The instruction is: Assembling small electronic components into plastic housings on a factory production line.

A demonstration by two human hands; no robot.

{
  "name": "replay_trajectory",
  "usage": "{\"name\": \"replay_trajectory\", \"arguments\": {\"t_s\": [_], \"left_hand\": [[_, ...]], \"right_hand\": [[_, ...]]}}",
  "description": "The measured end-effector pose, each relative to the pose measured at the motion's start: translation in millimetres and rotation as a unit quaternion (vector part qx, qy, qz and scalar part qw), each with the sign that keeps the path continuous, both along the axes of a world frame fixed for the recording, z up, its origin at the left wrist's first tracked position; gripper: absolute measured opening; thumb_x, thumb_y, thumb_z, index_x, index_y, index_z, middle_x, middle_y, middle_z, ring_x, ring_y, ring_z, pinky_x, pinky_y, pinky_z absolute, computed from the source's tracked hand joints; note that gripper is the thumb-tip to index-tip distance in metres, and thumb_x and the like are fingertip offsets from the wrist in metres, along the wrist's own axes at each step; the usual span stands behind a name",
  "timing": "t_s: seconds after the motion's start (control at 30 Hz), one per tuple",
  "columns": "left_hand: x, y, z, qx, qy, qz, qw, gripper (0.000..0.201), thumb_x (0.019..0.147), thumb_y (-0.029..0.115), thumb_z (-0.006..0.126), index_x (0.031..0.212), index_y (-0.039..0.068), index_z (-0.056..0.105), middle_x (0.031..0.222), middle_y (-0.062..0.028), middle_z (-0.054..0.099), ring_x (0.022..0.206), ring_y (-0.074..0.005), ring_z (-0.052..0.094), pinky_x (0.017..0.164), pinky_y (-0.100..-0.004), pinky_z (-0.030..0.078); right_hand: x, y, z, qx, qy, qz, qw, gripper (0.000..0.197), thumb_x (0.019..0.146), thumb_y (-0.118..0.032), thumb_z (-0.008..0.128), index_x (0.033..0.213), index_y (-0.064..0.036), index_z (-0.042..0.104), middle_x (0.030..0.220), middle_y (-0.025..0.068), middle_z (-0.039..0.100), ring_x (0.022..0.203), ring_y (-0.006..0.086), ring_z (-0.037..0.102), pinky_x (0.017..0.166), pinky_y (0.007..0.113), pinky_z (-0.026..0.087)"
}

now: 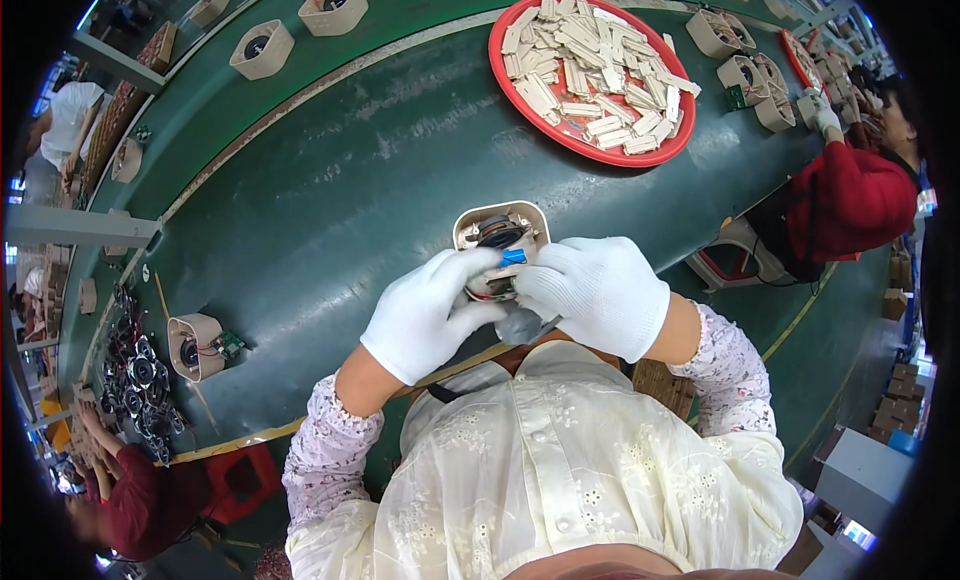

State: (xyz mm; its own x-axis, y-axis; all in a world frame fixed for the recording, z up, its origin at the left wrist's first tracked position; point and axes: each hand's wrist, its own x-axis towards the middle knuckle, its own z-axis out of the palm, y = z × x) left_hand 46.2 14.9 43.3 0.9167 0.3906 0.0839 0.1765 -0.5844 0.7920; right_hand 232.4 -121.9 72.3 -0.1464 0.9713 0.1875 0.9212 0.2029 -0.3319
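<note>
A cream speaker housing (pixel 541 216) stands on the green bench right in front of me, its open side up, with a dark round speaker (pixel 497 230) inside. Across its near part lies a small blue block (pixel 513 257). My left hand (pixel 425 305), in a white knit glove, is closed around the near left side of the housing, its fingertips by the blue block. Gloved in white too, my right hand (pixel 600 285) is closed at the near right side, its fingers pinched together; what they hold is hidden. Below the fingers shows a greyish, partly see-through piece (pixel 516 327).
Beyond the housing sits a red round tray (pixel 640 161) heaped with cream plastic strips. Another speaker housing (pixel 190 332) with a green circuit board lies to the left, near a pile of loose speakers (pixel 142 375). More housings (pixel 262 50) line the far belt. Co-workers (pixel 850 200) sit right and left.
</note>
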Motion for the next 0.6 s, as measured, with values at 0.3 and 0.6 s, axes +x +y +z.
{"name": "replay_trajectory", "arguments": {"t_s": [0.3, 0.6], "left_hand": [[-14, 0, -32, 0.155, -0.137, -0.038, 0.978, 0.042, 0.082, 0.007, 0.066, 0.123, 0.016, 0.066, 0.106, -0.0053, 0.069, 0.088, -0.0248, 0.068, 0.072, -0.0335, 0.055], [-6, -1, -10, 0.284, -0.033, -0.108, 0.952, 0.03, 0.077, 0.012, 0.059, 0.106, 0.012, 0.068, 0.102, -0.0034, 0.065, 0.084, -0.0242, 0.064, 0.072, -0.0356, 0.052]], "right_hand": [[0, -4, -4, -0.03, -0.024, 0.026, 0.999, 0.013, 0.079, -0.014, 0.063, 0.091, -0.0109, 0.061, 0.087, 0.0036, 0.057, 0.078, 0.0202, 0.064, 0.059, 0.033, 0.054], [-2, 8, -13, -0.04, -0.06, 0.028, 0.997, 0.006, 0.08, -0.014, 0.063, 0.085, -0.0115, 0.065, 0.09, 0.0043, 0.056, 0.089, 0.0203, 0.061, 0.064, 0.032, 0.055]]}}
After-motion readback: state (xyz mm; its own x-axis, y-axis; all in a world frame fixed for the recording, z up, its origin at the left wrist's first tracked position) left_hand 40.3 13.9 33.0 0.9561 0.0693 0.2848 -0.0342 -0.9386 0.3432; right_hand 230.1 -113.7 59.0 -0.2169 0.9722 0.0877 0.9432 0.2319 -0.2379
